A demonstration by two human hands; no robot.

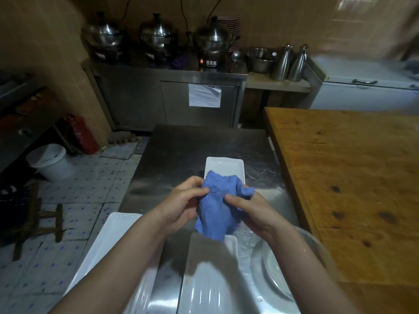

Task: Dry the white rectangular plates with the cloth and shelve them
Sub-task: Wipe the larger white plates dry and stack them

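I've got the fluffy blue cloth up, crumpled and drooping. Three glossy white rectangular plates lie flat: far plate just behind it, near plate beneath, left plate alongside.

The brushed stainless-steel bench carries one white rectangular ceramic plate near its middle, a second long white rectangular plate overhanging its near left edge, a third white plate at near centre, and a clear glass bowl near right.
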